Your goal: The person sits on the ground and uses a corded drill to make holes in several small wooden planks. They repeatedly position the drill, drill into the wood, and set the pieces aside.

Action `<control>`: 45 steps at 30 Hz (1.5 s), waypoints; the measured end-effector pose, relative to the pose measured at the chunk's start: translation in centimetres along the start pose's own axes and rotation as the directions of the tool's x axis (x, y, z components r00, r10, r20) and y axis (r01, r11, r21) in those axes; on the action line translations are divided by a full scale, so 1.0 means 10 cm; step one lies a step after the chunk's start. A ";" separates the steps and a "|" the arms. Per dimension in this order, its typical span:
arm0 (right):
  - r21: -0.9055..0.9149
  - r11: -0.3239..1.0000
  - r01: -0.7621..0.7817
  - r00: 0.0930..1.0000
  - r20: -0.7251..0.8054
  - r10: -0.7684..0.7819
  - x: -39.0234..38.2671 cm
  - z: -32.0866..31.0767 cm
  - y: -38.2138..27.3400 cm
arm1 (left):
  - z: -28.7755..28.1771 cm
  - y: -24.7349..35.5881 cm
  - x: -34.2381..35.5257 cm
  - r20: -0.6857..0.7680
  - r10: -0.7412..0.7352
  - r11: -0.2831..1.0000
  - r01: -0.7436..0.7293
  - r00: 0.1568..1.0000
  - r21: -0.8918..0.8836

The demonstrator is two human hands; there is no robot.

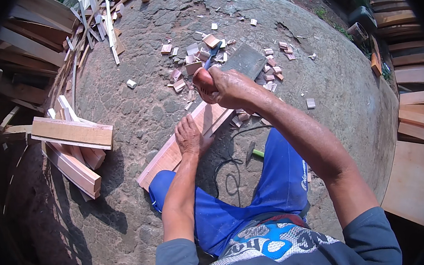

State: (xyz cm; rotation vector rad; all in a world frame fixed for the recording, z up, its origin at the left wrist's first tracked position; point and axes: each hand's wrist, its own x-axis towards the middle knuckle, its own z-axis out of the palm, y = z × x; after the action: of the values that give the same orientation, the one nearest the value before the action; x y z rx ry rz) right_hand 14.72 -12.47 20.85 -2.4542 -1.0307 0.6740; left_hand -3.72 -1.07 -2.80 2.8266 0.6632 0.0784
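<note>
A long pinkish wooden plank (160, 163) slants from beside my left knee up toward the middle of the view, a step running along its edge. My left hand (190, 135) rests on top of it, fingers stretched over the wood. Above the plank's far part, my right hand (228, 88) is closed round a tool (204, 81) with a rounded reddish-orange body and a narrow blue part pointing away from me. The hand hides much of it, so its exact kind is unclear. A flat grey slab (247, 62) lies just beyond the right hand.
Small wood offcuts (193, 67) surround the slab. Left, several moulded boards (73, 132) are stacked. Between my legs lie a black cord (232, 173) and a green-handled tool (257, 153). Wood strips (111, 30) lie far left; boards (413, 74) line the right side.
</note>
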 end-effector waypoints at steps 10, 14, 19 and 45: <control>0.012 1.000 0.007 1.000 0.002 -0.007 -0.03 0.01 0.00 | 0.08 -0.04 -0.01 -0.062 0.017 1.000 -0.016 0.998 0.017; 0.007 0.998 0.055 0.997 -0.050 -0.055 0.01 0.07 0.10 | 0.07 -0.01 -0.01 -0.059 0.019 0.999 -0.017 0.998 0.034; 0.012 0.999 0.042 0.999 -0.032 -0.042 0.01 0.05 0.06 | 0.04 -0.01 -0.01 -0.072 0.018 1.000 -0.016 0.997 0.023; 0.017 0.999 0.027 1.000 -0.013 -0.027 -0.03 0.02 0.03 | 0.27 -0.12 -0.01 -0.128 0.045 0.995 -0.033 0.991 0.095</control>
State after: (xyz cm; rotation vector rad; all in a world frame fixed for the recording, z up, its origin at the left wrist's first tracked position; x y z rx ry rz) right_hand 14.55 -12.87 20.60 -2.4226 -1.0467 0.6556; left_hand -4.03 -0.62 -5.73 2.9443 0.6542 0.2461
